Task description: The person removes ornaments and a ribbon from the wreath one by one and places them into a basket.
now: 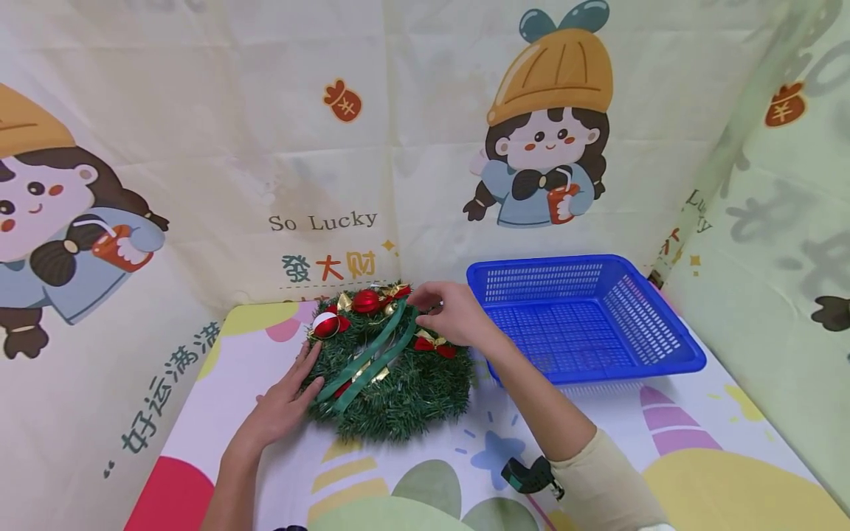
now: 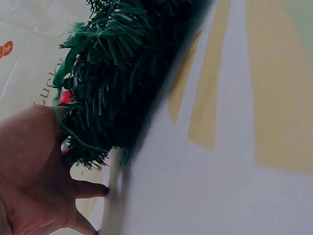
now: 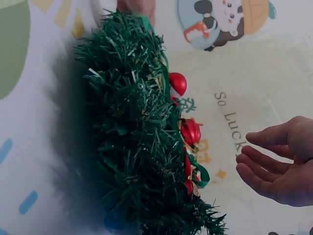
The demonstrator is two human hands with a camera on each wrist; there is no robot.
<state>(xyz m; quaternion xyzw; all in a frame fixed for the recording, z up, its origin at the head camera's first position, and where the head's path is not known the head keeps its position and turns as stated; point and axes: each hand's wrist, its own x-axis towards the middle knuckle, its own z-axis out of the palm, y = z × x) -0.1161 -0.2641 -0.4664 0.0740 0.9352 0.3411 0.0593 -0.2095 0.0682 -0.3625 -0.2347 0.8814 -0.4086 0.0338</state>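
Observation:
A green Christmas wreath (image 1: 398, 398) lies on the table, with a red ball (image 1: 366, 301), a red-and-white ball (image 1: 325, 325) and several red-and-gold bows (image 1: 434, 344) on it. Across its middle run two tails of green ribbon (image 1: 372, 355). My left hand (image 1: 282, 405) touches the wreath's left edge, fingers spread; in the left wrist view some fingertips reach down to the table. Above the wreath's upper right is my right hand (image 1: 454, 313), its fingers loosely bent near the ribbon's upper end. The right wrist view shows that hand (image 3: 283, 164) apart from the wreath, holding nothing.
A blue plastic basket (image 1: 664, 361) stands right of the wreath, close to my right forearm. Beside that forearm is a small black device (image 1: 527, 476). Printed cloth walls (image 1: 425, 184) rise behind the table and along its sides.

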